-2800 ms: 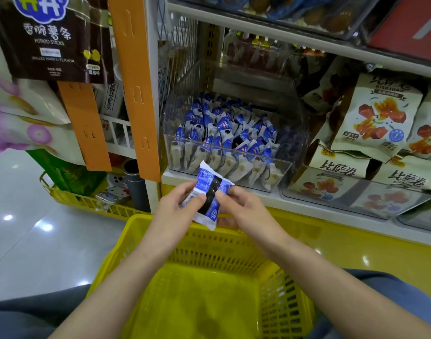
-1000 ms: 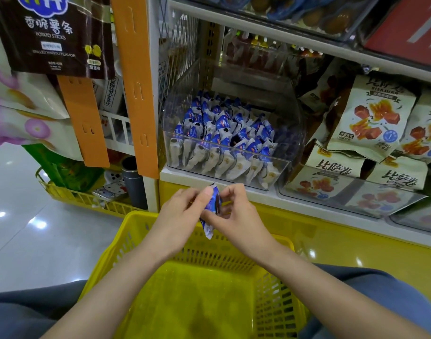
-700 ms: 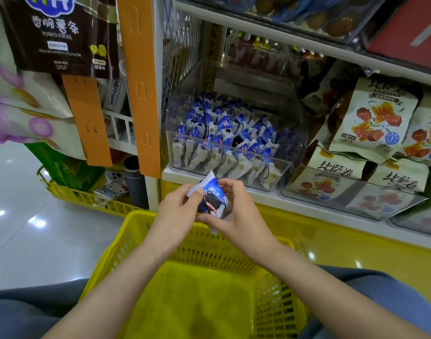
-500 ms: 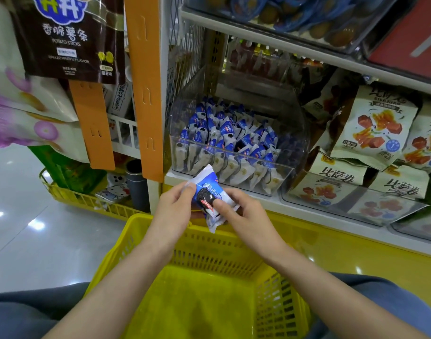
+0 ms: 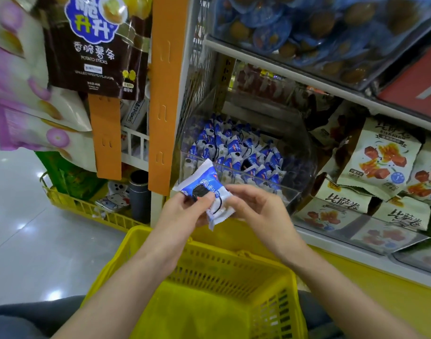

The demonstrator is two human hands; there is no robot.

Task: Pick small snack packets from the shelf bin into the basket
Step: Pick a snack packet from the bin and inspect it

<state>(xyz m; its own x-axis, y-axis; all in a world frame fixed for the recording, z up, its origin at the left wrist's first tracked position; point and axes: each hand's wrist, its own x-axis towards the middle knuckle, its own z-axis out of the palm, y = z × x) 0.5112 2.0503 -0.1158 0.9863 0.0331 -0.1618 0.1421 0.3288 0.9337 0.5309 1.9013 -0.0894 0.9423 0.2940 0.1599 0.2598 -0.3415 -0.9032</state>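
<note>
A small blue and white snack packet (image 5: 205, 184) with a black cookie picture is held flat, face up, between both hands. My left hand (image 5: 185, 211) pinches its left side with thumb on top. My right hand (image 5: 256, 209) holds its right end with curled fingers. Both hands are above the far rim of the yellow basket (image 5: 209, 289), whose inside shows no packets. Just behind the hands stands the clear shelf bin (image 5: 292, 189), filled with several packets (image 5: 236, 152) of the same kind.
Larger white snack bags (image 5: 378, 162) lie in the bin to the right on the same shelf. An orange strip (image 5: 163, 94) hangs at the shelf's left post, with hanging bags (image 5: 92, 45) beside it. A second yellow basket (image 5: 87, 211) sits on the floor at left.
Both hands have turned the packet over and around, from edge-on to face up, and raised it slightly in front of the bin. The view has moved closer to the shelf.
</note>
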